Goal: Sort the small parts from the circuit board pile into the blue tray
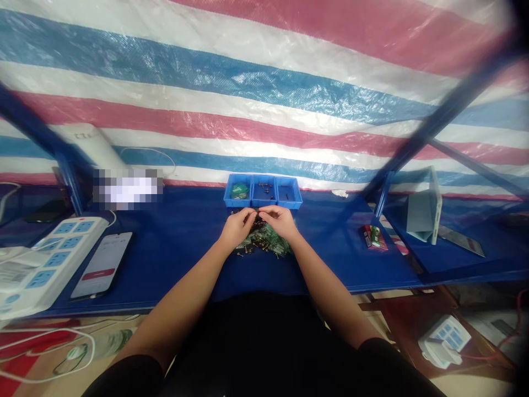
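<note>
My left hand and my right hand meet fingertip to fingertip over a heap of small parts. Both are closed in a pinch. Whatever lies between the fingertips is too small to name. The heap mixes dark and brass-coloured screw-like pieces with greenish, see-through bits. Just beyond my hands stand three joined blue bins. Green material lies in the left bin, a few screw-like pieces in the middle bin, and a small dark piece in the right bin.
On the blue table, a phone and a white power strip lie at left. A small red-and-green box is at right, near a propped tablet. Blue frame bars slope before a striped sheet.
</note>
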